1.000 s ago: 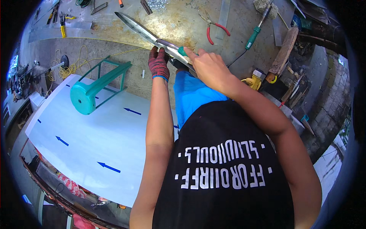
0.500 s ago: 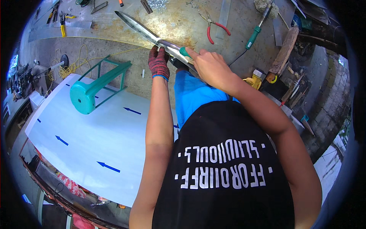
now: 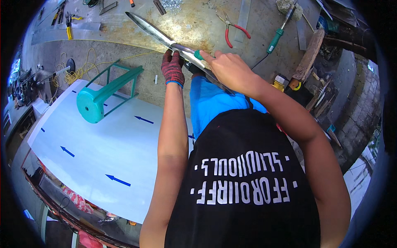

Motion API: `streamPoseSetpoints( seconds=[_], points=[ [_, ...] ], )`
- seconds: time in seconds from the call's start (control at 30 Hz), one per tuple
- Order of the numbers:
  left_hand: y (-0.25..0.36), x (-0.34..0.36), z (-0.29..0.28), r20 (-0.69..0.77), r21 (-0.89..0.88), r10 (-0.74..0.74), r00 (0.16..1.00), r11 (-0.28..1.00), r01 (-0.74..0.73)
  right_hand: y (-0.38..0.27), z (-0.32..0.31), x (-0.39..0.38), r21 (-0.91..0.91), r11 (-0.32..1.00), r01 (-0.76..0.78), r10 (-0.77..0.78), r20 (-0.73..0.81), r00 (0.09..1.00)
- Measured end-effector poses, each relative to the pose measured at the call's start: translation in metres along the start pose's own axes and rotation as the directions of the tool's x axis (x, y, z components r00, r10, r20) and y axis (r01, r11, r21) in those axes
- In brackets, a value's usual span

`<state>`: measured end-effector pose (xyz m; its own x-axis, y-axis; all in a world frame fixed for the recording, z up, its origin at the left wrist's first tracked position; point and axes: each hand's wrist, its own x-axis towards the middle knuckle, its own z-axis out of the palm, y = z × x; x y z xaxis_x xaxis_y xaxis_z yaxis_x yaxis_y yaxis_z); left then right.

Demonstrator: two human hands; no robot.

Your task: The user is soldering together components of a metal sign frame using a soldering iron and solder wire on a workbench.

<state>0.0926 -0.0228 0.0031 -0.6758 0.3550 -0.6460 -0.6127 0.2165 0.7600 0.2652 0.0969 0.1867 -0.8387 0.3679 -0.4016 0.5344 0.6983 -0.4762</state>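
A long, pointed strip of folded sheet metal (image 3: 149, 32) slants from the metal worktop down toward my lap. My left hand (image 3: 172, 70), in a red and dark knit glove, grips its near edge, with the fingertips partly hidden beneath. My bare right hand (image 3: 231, 72) is closed round the green handle of a soldering iron (image 3: 187, 48). The iron's metal shaft lies along the strip, its front end just beyond my gloved fingers. My right hand covers part of the strip's lower end.
Red-handled pliers (image 3: 228, 31) and another green-handled soldering iron (image 3: 278, 37) lie on the worktop (image 3: 194, 20). Yellow-handled pliers (image 3: 69, 29) are at the far left. A green stool (image 3: 92, 103) lies tipped over a white sheet (image 3: 95, 157) with blue arrows. Wood (image 3: 309, 56) stands at right.
My right hand and forearm have shifted slightly to the right. The gloved left hand and the metal strip stay nearly where they were.
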Motion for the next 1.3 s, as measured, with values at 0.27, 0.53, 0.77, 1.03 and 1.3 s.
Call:
streamPoseSetpoints(
  seconds=[0.27, 0.53, 0.77, 1.03, 1.3],
  points=[
    [-0.005, 0.004, -0.003, 0.03, -0.027, 0.012, 0.999, 1.0, -0.011, 0.012, 0.0, 0.008, 0.102, 0.995, -0.021, 0.016, 0.051, 0.999],
    [-0.006, 0.004, -0.004, 0.024, -0.028, 0.003, 1.0, 1.0, -0.002, 0.009, -0.005, 0.004, 0.091, 0.996, 0.001, -0.003, 0.018, 1.0],
    [-0.004, 0.002, -0.005, 0.01, -0.028, 0.021, 1.0, 0.999, -0.02, 0.026, 0.003, 0.006, 0.229, 0.973, 0.007, -0.012, 0.02, 1.0],
    [0.006, -0.007, 0.004, -0.011, -0.021, -0.001, 1.0, 1.0, 0.001, 0.024, 0.006, 0.002, 0.185, 0.983, -0.01, 0.012, -0.011, 1.0],
    [0.001, -0.002, -0.001, 0.001, -0.048, -0.001, 1.0, 0.999, 0.001, 0.035, 0.009, 0.005, 0.234, 0.972, 0.01, -0.006, -0.02, 1.0]
  ],
)
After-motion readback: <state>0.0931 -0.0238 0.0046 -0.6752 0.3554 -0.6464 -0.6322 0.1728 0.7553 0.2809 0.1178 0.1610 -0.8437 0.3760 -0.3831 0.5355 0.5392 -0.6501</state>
